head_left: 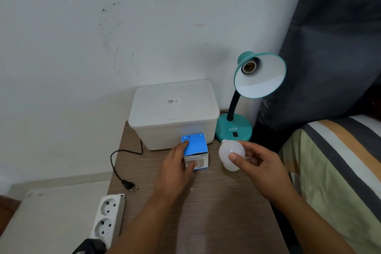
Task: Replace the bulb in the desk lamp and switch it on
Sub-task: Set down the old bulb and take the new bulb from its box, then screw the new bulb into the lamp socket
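A teal desk lamp [234, 128] stands at the back right of the wooden table [216, 212], its shade [261, 80] tilted toward me. Its socket [249, 66] is bare, with no bulb in it. My right hand [259, 167] holds a white bulb [229, 153] just in front of the lamp base, metal cap pointing away from me. My left hand [177, 169] grips a small blue and white bulb box [195, 151] standing on the table. The lamp's black plug [129, 185] lies loose on the table's left edge, not in the power strip [107, 214].
A white lidded plastic bin [173, 113] sits behind the box against the wall. The power strip lies on a lower pale surface to the left. A bed with a striped cover [334, 171] borders the table on the right, below a dark curtain [329, 47].
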